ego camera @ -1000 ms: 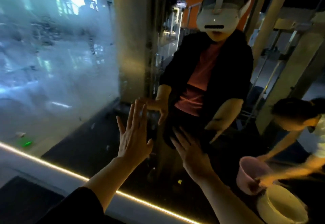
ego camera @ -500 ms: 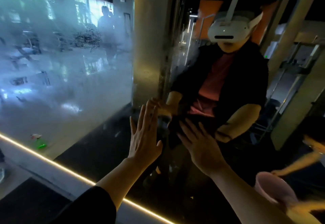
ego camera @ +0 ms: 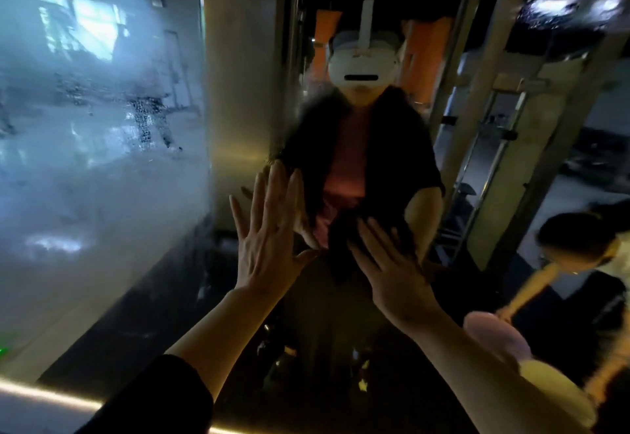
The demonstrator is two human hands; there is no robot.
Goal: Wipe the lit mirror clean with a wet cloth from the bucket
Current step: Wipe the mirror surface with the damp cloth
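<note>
Smeared, foggy mirror (ego camera: pixel 102 178), lit lower edge

Both arms are stretched out in front. The left hand (ego camera: pixel 269 246) and right hand (ego camera: pixel 392 270) are held up flat, fingers (ego camera: pixel 279 188) straight and spread.

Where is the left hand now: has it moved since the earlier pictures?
Yes. The left hand has risen, and is now farther above the light strip.

Dark glossy floor (ego camera: pixel 163 324), reflected, runs below the left hand (ego camera: pixel 269 246). Small yellow scraps (ego camera: pixel 363 386) lie on it, beneath the right hand (ego camera: pixel 392 273). Pink round plastic bucket (ego camera: pixel 494 334) and cream round bucket (ego camera: pixel 552 396) sit right of that hand; footing unclear.
</note>
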